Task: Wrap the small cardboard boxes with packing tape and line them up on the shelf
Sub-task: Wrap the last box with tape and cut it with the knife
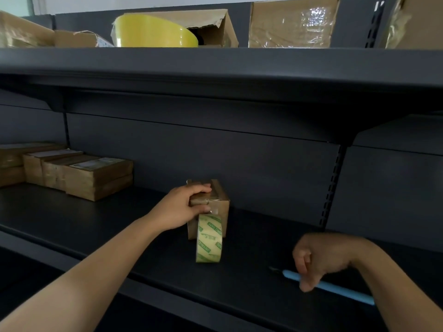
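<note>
A small cardboard box [221,205] stands on the dark shelf [119,226], near the back panel. My left hand [183,208] grips its top left corner, fingers over the top and thumb on the front. A roll of clear packing tape with green print [209,238] stands on edge against the box's front, its strip running up onto the box. To the right, my right hand [321,257] is curled over a blue-handled cutter [340,290] lying on the shelf, with thumb and fingers on either side of the handle.
A row of taped boxes [96,178] is lined up at the shelf's left end. The upper shelf holds a big yellow tape roll [153,32] and larger cardboard boxes [292,22]. A slotted upright [332,188] rises at the right.
</note>
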